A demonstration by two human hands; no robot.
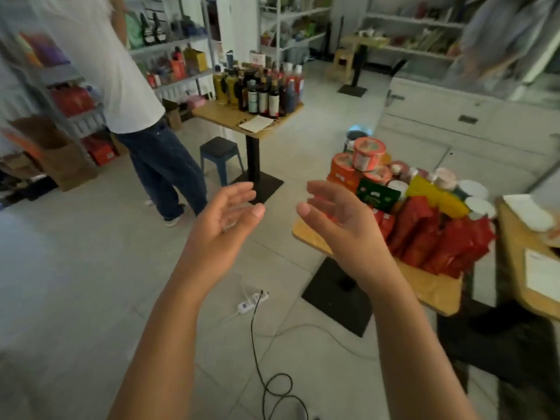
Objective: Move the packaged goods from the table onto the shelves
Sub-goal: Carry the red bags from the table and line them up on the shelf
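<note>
My left hand (222, 219) and my right hand (339, 219) are raised in front of me, palms facing each other, fingers relaxed, holding nothing. To the right stands a small wooden table (436, 286) piled with packaged goods: several red pouches (436, 237), a yellow bag (436, 195), a green box (377, 195) and orange round tubs (368, 153). My right hand hovers just left of this pile, apart from it. Metal shelves (75, 116) with goods line the left wall.
A person in a white shirt and jeans (145, 116) stands by the left shelves. Another table (242, 116) holds several bottles, with a blue stool (219, 156) beside it. A power strip (251, 301) and black cable (266, 374) lie on the floor. A white cabinet (469, 116) is at right.
</note>
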